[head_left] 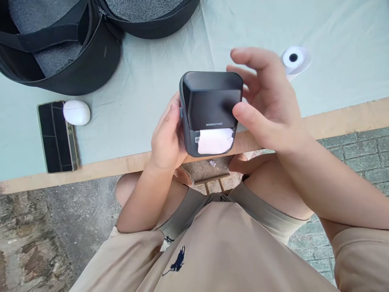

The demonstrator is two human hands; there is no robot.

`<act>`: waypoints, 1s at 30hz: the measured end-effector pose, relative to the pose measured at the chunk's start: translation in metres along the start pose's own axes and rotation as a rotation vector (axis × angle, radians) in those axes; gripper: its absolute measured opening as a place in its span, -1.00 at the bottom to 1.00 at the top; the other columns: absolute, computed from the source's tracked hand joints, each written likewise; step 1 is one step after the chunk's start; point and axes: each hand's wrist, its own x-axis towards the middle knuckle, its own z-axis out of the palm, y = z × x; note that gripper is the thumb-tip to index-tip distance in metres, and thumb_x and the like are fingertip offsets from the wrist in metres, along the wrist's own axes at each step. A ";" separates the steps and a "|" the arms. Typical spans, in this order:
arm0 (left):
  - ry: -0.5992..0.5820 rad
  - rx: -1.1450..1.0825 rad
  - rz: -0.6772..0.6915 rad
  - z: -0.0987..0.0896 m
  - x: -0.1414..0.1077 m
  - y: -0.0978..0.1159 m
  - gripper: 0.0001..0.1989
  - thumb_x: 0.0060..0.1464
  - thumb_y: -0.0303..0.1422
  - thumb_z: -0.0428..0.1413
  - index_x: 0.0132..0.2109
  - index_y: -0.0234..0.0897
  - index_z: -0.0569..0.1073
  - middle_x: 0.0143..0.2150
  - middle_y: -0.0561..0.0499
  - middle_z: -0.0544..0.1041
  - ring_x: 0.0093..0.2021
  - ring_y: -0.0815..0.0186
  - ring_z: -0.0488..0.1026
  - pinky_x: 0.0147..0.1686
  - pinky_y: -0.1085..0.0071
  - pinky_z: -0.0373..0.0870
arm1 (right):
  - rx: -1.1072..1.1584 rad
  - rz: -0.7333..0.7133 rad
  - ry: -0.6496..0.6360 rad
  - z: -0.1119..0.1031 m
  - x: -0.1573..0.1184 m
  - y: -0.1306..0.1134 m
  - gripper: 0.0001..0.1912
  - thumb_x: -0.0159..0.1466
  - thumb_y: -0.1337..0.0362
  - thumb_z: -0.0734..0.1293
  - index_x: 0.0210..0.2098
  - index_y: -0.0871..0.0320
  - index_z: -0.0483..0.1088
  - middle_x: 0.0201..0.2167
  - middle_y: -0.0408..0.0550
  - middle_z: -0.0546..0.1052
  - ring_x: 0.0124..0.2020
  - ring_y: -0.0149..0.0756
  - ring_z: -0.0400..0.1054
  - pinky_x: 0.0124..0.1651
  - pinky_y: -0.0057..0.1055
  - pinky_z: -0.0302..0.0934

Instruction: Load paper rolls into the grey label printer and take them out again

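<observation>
A black label printer (214, 107) marked NIIMBOT is held up near the table's front edge. A torn-edged strip of white paper (215, 141) sticks out of its slot on the side toward me. My left hand (167, 136) is closed around the printer's left side, its thumb by a small light-blue tab. My right hand (269, 95) is beside the printer on the right, fingers spread and curved. Its thumb tip is at the printer's right edge; whether it touches there I cannot tell.
A white paper roll (294, 59), partly unrolled, lies behind my right hand. At the left, a white mouse (77, 112) rests against a dark phone (54, 138). An open black zip case (100, 61) with grey foam stands at the back left. A paper scrap (212, 163) lies below the table.
</observation>
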 end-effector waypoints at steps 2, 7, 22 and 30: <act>0.044 -0.010 -0.005 0.001 0.000 0.001 -0.64 0.43 -0.10 0.01 -0.02 -0.19 0.62 0.04 -0.05 0.65 0.36 0.00 0.49 0.33 0.05 0.48 | -0.058 -0.106 -0.039 -0.005 0.001 0.000 -0.38 0.35 -0.02 0.40 0.31 0.01 0.23 0.42 0.02 0.31 0.46 -0.10 0.24 0.45 -0.12 0.30; 0.066 -0.003 -0.012 0.001 0.001 0.004 -0.66 0.46 -0.16 -0.01 0.00 -0.18 0.62 0.01 -0.01 0.67 0.21 0.11 0.60 0.24 0.16 0.56 | -0.203 -0.199 -0.157 -0.011 0.003 -0.002 -0.33 0.30 0.07 0.47 0.33 -0.09 0.23 0.40 0.01 0.35 0.55 -0.04 0.10 0.51 0.04 0.25; 0.056 -0.069 -0.061 -0.003 0.002 0.003 -0.68 0.35 -0.07 0.13 0.01 -0.16 0.61 0.00 -0.01 0.70 0.37 0.02 0.50 0.25 0.13 0.62 | -0.233 -0.143 0.482 0.006 0.018 -0.028 -0.63 0.38 -0.06 0.41 -0.26 0.06 0.27 -0.20 -0.17 0.39 -0.53 -0.58 0.24 -0.50 -0.40 0.23; 0.101 -0.065 -0.071 0.001 -0.002 0.005 -0.65 0.22 -0.09 0.30 0.06 -0.13 0.54 -0.03 0.01 0.72 0.25 0.06 0.61 0.12 0.18 0.68 | -0.364 -0.253 0.302 0.007 0.028 -0.029 -0.79 0.35 0.29 0.39 -0.36 0.04 0.28 -0.44 -0.21 0.49 -0.51 -0.44 0.30 -0.48 -0.35 0.16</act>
